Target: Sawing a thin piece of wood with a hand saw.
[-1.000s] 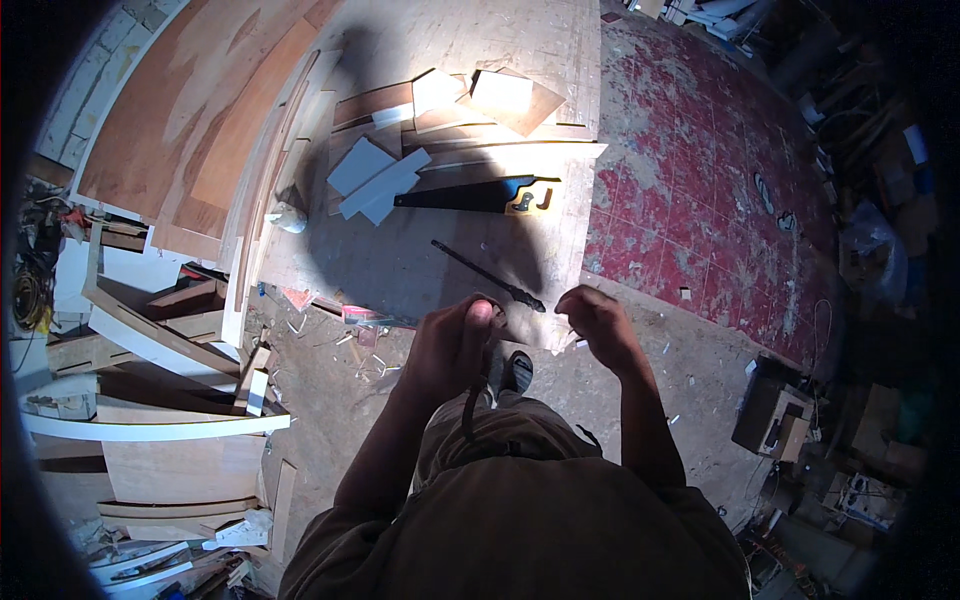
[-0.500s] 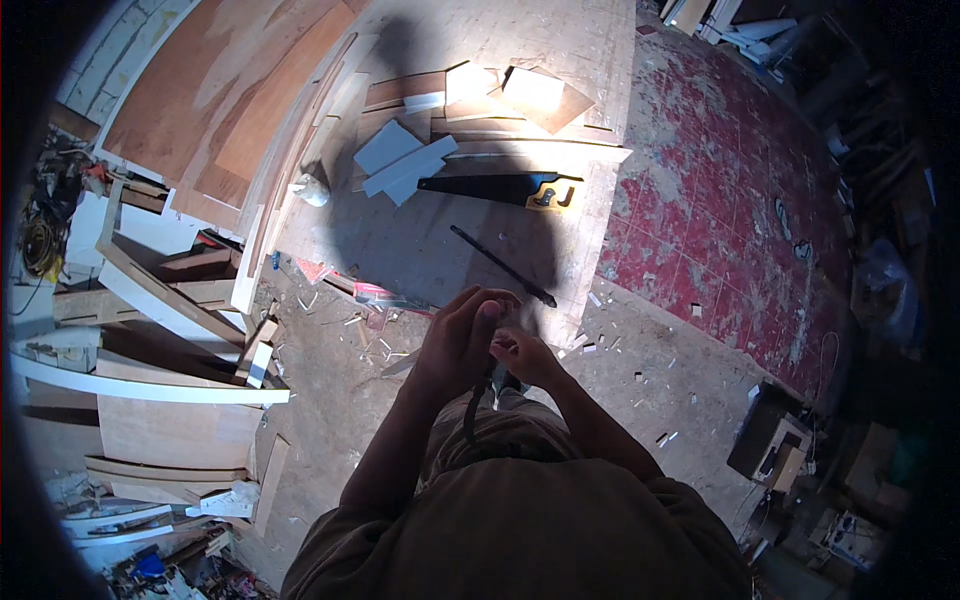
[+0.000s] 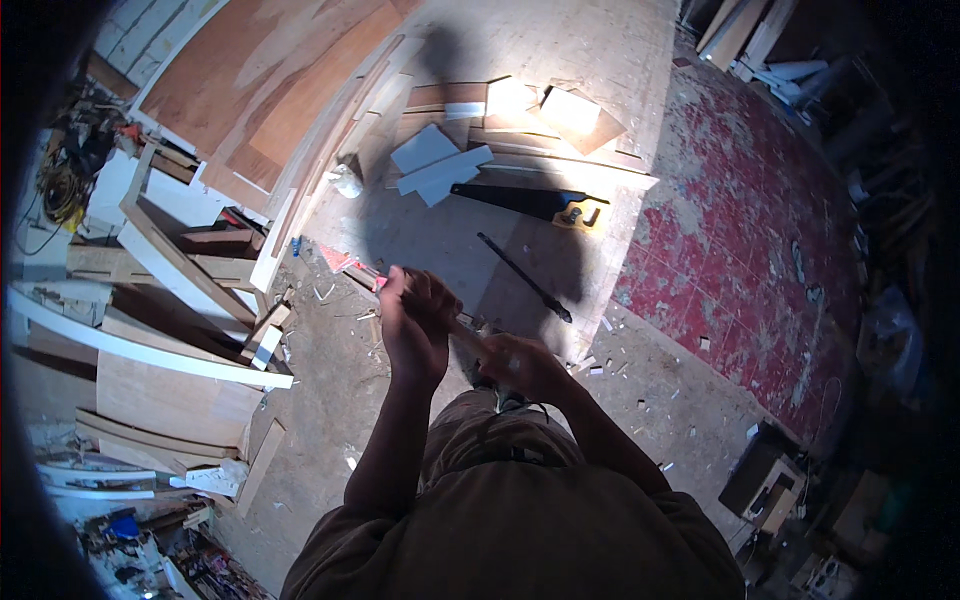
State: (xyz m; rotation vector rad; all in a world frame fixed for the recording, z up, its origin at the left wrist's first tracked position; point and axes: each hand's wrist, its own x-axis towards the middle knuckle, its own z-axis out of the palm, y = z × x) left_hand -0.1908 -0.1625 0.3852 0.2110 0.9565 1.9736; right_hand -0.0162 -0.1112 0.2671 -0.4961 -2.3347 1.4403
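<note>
Head view: pale board (image 3: pixel 430 240) bore handsaw (image 3: pixel 525 205) and dark rod (image 3: pixel 525 278), both unheld. Handling, we judged, was under way: strip taken up, not yet set down. Left hand (image 3: pixel 420 310) and right hand (image 3: pixel 522 366) met near board's edge, fingers (image 3: pixel 436 290) curled closed, gripping what looked to us like narrow brownish strip (image 3: pixel 470 337) between them.

1. The long handsaw with black blade and yellow-and-black grip (image 3: pixel 515 200): matt metal blade, smooth plastic-looking grip.
2. The slim black rod (image 3: pixel 524 277): matt, dull.
3. The broad reddish-brown sheet (image 3: pixel 265 80): smooth, grained wood.
4. The pale flat desk (image 3: pixel 590 50): scuffed wood.
5. The dark brown shirt (image 3: pixel 510 530): matt cloth.
</note>
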